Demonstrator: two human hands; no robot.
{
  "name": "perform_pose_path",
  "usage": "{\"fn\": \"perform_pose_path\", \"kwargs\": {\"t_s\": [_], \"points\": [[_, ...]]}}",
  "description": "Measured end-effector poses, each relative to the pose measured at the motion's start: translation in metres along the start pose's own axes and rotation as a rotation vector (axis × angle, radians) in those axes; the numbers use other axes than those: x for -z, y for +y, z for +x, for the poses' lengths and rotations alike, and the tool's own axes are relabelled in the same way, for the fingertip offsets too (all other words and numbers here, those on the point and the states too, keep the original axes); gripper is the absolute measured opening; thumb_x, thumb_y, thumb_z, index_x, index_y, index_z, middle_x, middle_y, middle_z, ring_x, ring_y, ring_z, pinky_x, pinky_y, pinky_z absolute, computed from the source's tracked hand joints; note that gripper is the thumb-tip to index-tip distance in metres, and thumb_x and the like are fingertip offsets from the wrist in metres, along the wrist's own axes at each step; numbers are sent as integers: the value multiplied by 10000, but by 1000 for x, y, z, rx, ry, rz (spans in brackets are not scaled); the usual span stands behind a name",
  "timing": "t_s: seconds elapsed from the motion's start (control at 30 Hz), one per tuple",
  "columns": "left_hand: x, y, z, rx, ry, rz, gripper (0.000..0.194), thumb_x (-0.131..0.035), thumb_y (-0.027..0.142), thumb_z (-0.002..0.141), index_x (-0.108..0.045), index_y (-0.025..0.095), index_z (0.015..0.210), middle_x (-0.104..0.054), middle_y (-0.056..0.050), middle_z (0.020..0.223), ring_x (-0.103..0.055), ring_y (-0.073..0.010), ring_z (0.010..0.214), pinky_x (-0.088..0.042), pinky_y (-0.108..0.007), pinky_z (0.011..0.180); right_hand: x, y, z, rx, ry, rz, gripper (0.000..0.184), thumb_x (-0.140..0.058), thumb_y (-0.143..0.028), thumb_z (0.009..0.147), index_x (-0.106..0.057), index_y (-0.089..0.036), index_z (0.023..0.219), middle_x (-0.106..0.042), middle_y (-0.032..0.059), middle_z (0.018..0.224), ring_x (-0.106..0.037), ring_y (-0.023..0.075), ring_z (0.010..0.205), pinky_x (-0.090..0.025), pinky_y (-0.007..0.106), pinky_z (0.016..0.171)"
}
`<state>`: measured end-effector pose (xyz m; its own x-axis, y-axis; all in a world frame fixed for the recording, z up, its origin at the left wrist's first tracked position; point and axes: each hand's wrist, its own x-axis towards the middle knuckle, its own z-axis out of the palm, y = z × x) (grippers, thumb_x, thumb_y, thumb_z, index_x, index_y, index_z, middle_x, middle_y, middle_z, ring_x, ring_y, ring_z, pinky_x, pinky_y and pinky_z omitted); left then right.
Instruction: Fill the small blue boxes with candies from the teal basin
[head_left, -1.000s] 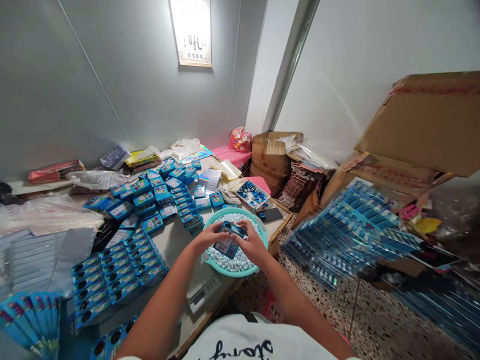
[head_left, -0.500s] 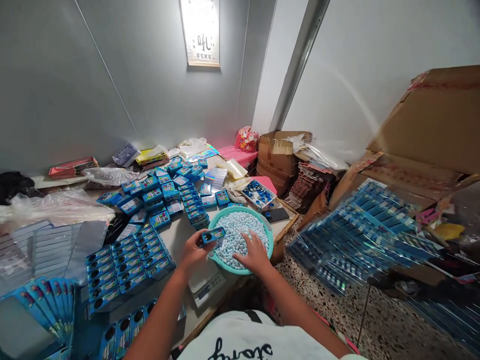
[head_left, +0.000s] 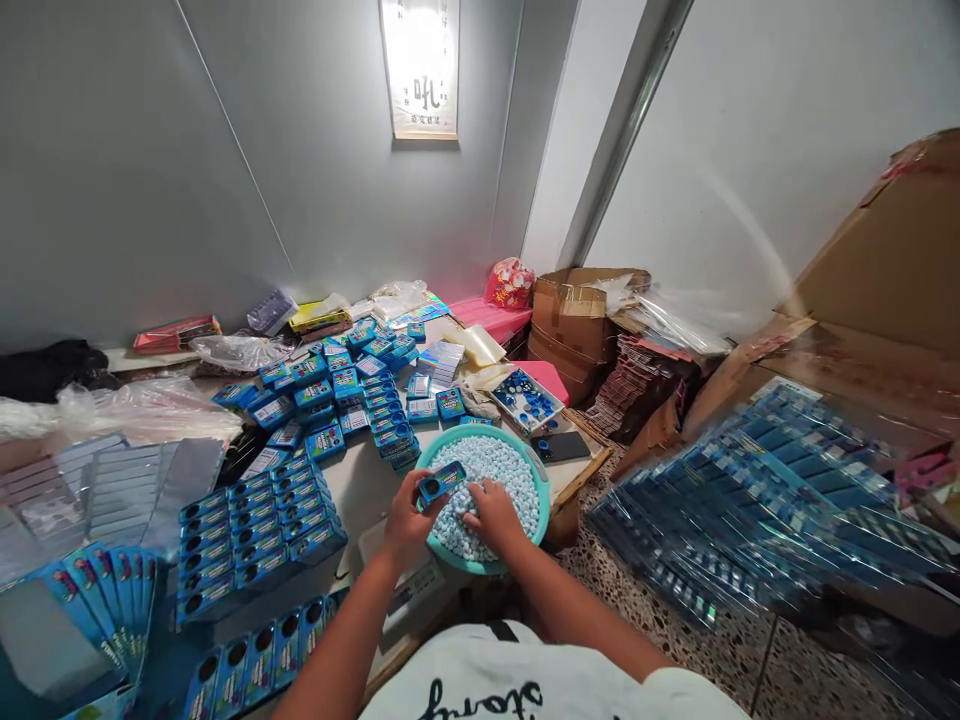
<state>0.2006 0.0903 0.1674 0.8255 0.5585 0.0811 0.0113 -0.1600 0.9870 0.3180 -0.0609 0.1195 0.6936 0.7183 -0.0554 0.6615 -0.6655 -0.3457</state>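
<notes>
My left hand [head_left: 407, 517] is closed around a small blue box [head_left: 442, 482], tilted above the left side of a turquoise basin [head_left: 541, 493]. The box has a round dark opening in its upward face. Many small pale blue and white pellets [head_left: 499, 462] fill the basin. My right hand [head_left: 498, 518] is down among them, close to the box's right end. Its fingers are bent and drawn together on some pellets; how many they hold is hidden.
Rows of blue boxes [head_left: 259, 530] stand at left, with more heaped behind [head_left: 330, 385]. A tray of blue caps [head_left: 527, 400] and a dark phone [head_left: 562, 447] lie beyond the basin. A scale [head_left: 412, 590] sits under my left forearm. Plastic-wrapped packs [head_left: 720, 500] are at right.
My right hand's spread fingers have drawn together in the pellets, moving toward the box. My left hand has brought the box further over the basin. The view has shifted slightly.
</notes>
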Motion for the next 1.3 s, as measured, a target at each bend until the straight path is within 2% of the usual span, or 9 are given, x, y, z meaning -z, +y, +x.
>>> {"fn": "perform_pose_path", "kwargs": {"t_s": [0.13, 0.23, 0.47, 0.57, 0.77, 0.87, 1.0, 1.2, 1.3], "points": [[-12, 5, 9, -84, -37, 34, 398, -714, 351, 788, -562, 271, 1148, -653, -65, 1224, -603, -237, 1133, -435, -359, 997, 2, 6, 9, 60, -20, 124, 229, -567, -284, 870, -643, -193, 1067, -609, 109, 1069, -542, 244, 988, -380, 341, 861], [-20, 5, 20, -104, -39, 14, 401, -746, 333, 751, -592, 279, 1117, -653, -73, 1247, -582, -258, 1191, -409, -388, 1054, 5, 14, 16, 76, -10, 180, 176, -528, -283, 902, -649, -199, 998, -632, 77, 994, -574, 206, 915, -391, 294, 806], [-32, -5, 37, -31, -12, 16, 396, -748, 387, 739, -616, 278, 1096, -663, -74, 1221, -599, -268, 1152, -425, -406, 1034, 32, 26, 21, 110, 97, 367, 245, -446, -350, 947, -649, -214, 960, -667, 51, 959, -599, 193, 919, -409, 282, 806], [-34, -6, 38, -41, 21, 32, 387, -740, 405, 747, -619, 278, 1092, -667, -61, 1197, -612, -259, 1113, -440, -381, 1003, 42, 27, 22, 108, 62, 382, 230, -489, -378, 920, -663, -227, 926, -673, 43, 922, -601, 202, 872, -406, 291, 769], [-28, -6, 38, -31, 13, 75, 388, -720, 433, 767, -628, 269, 1106, -688, -53, 1090, -638, -238, 975, -478, -343, 888, 40, 28, 28, 118, -5, 357, 212, -522, -356, 910, -639, -226, 1031, -668, 63, 1023, -608, 220, 969, -428, 314, 842], [-26, -9, 36, -37, 61, 62, 408, -722, 447, 761, -617, 260, 1108, -690, -48, 1056, -638, -228, 948, -486, -336, 861, 36, 28, 30, 148, -56, 296, 265, -600, -301, 859, -619, -237, 1116, -636, 66, 1090, -596, 221, 1021, -431, 311, 875], [-11, -9, 27, -52, 90, 112, 398, -702, 444, 782, -616, 262, 1125, -686, -50, 1075, -638, -229, 970, -493, -340, 867, 33, 26, 24, 149, -47, 196, 358, -659, -288, 820, -612, -249, 1173, -597, 83, 1137, -571, 237, 1063, -434, 317, 885], [45, -4, -8, -83, 180, 404, 355, -742, 406, 738, -683, 269, 1061, -696, -65, 1062, -632, -258, 1005, -475, -377, 915, 41, 17, 4, 148, -3, 3, 365, -701, -307, 784, -641, -259, 1140, -512, 119, 1314, -454, 324, 1201, -396, 403, 939], [66, -10, -30, 35, 252, 523, 357, -746, 408, 714, -701, 281, 1045, -714, -54, 1011, -640, -264, 948, -483, -377, 866, 42, 10, -3, 162, -55, -25, 382, -673, -269, 794, -627, -255, 1173, -541, 118, 1241, -480, 305, 1125, -395, 393, 918]]}}
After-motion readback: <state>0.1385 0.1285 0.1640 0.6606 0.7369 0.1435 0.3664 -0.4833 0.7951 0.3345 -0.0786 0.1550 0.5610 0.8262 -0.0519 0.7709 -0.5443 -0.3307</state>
